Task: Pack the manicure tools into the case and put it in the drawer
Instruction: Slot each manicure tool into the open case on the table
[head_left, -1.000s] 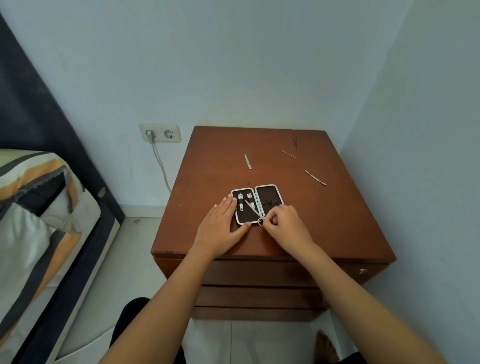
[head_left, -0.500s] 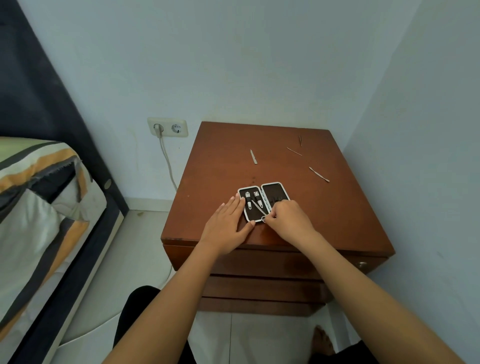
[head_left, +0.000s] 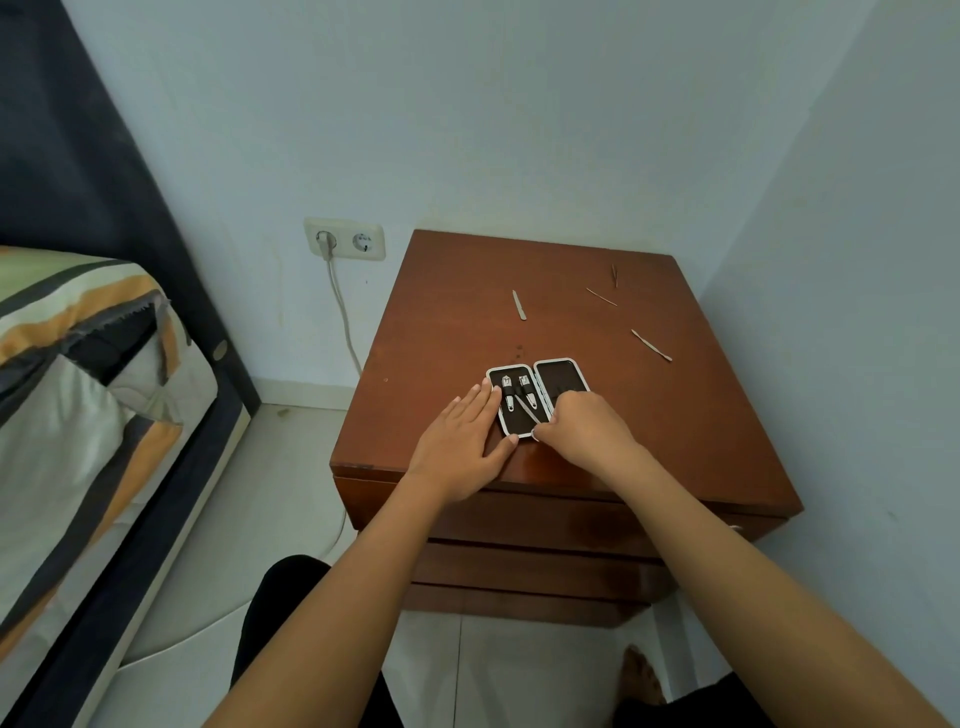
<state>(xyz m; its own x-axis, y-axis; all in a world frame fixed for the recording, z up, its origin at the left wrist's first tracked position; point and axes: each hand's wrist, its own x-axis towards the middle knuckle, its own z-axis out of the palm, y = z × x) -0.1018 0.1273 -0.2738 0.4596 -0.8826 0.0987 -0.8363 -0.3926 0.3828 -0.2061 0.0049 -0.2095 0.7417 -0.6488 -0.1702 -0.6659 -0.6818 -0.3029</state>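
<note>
Bedding (head_left: 78, 364) with striped covers fills the far left, beside a dark bed frame (head_left: 156, 270). A wall socket (head_left: 344, 246) with a plugged-in cable sits just left of a brown wooden nightstand (head_left: 441, 322), which stands in the room's corner.

On the nightstand's front edge lies the manicure case (head_left: 566, 375), open flat like a book. The person's left hand (head_left: 462, 441) rests flat on the wood, fingers spread and straight, holding nothing, its fingertips touching the case's left edge to steady it. The left half of the case holds two small clippers (head_left: 517, 394) in loops.

The right hand (head_left: 587, 431) covers the lower right half of the case, fingers curled narrowly around a thin metal tool (head_left: 530, 410) that slants across the left half, apparently being slotted into place.

Further back and to the right, four slim tools lie loose on the wood, well apart from the case: a nail file (head_left: 519, 304), a thin pick (head_left: 601, 296), a dark pointed tool (head_left: 614, 273) near the back edge, and a flat pusher (head_left: 651, 345).

Packing looks roughly half done. The loose tools must go in, the case must be closed, and the drawers (head_left: 519, 566) below appear shut.
</note>
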